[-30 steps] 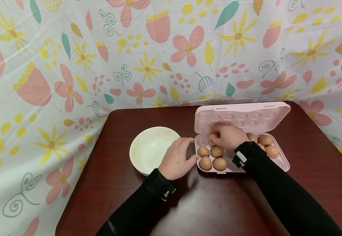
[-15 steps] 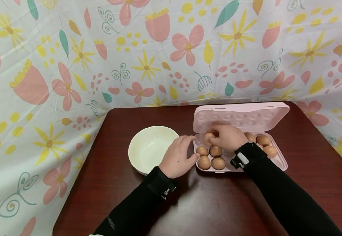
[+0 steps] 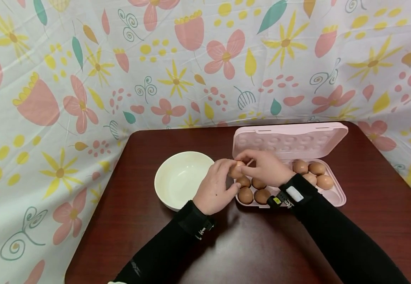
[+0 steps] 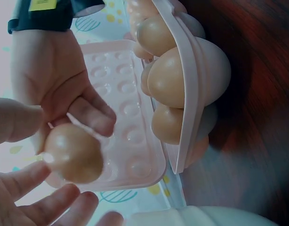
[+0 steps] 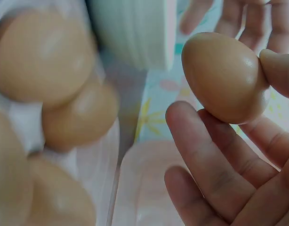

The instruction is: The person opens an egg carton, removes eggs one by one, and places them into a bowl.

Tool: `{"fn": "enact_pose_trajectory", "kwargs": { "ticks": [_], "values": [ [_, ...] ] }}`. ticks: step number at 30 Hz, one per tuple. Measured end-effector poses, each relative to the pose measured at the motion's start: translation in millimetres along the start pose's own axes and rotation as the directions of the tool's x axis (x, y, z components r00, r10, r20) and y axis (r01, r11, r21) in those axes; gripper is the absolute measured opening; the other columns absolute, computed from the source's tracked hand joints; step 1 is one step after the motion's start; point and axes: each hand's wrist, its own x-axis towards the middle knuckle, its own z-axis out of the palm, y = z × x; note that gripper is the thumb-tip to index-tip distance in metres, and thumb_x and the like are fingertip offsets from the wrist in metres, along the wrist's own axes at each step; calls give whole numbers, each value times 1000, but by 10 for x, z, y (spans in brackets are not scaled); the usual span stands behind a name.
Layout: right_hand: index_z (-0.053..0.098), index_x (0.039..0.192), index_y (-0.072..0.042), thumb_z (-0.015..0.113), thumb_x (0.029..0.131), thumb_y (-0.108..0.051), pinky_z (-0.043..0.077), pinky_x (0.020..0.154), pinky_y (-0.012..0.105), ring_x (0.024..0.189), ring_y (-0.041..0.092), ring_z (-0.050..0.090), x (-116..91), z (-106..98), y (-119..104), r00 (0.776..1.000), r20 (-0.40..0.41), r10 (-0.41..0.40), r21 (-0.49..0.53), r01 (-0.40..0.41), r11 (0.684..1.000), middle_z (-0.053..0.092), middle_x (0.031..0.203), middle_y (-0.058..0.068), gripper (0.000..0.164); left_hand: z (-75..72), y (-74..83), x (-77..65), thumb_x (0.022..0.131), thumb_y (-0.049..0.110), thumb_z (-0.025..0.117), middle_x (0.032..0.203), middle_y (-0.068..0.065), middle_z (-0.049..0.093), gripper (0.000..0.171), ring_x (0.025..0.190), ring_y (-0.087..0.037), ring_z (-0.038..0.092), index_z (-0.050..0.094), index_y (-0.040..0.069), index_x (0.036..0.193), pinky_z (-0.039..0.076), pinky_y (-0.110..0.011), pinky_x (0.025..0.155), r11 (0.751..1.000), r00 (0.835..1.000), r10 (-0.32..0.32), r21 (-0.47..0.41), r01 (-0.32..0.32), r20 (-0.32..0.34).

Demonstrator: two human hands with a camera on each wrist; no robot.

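Observation:
A brown egg (image 3: 236, 169) is pinched between the thumb and fingertips of my right hand (image 3: 269, 169), raised over the left end of the pink egg carton (image 3: 337, 197). The right wrist view shows this egg (image 5: 224, 77) whole, with the thumb on one side and fingers beneath. My left hand (image 3: 215, 188) is beside it, between bowl and carton, fingers spread and relaxed. In the left wrist view its fingertips (image 4: 64, 195) come close to the egg; whether they touch is unclear. Several brown eggs (image 3: 245, 195) sit in the carton's left end, several more (image 3: 317, 169) in its right.
A cream bowl (image 3: 178, 181) stands left of the carton on the dark wooden table (image 3: 127, 232). The carton's lid (image 3: 290, 144) is raised at the back. A flower-printed cloth (image 3: 191, 79) hangs behind the table.
My right hand has lifted the egg out of the carton's back left corner and carried it left to my left hand. The left hand has hardly moved.

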Motion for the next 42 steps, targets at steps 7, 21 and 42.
{"fn": "enact_pose_trajectory", "kwargs": {
  "ticks": [7,21,42],
  "values": [
    [69,114,-18,71,95,-21,51,88,35,96,18,66,2,86,-61,1000,29,-12,248,5,969,68,105,-1,20,7,8,-21,90,9,70,132,-11,49,50,118,-21,53,52,8,137,47,-32,97,999,998,25,-18,-26,-65],
    [65,111,-16,74,91,-14,54,82,34,93,21,67,-18,166,-153,998,56,-41,391,16,920,62,109,4,23,-18,3,-22,93,6,65,125,-6,52,38,107,-17,58,60,17,129,51,-30,85,998,995,62,-8,-63,-79],
    [65,118,-15,68,95,-12,55,81,35,97,27,65,-21,218,-92,989,118,-90,391,37,920,67,108,1,24,-116,-47,-137,95,16,68,119,-6,52,46,85,-13,58,61,18,140,50,-26,71,998,1000,21,53,-20,-22]
  ]
}}
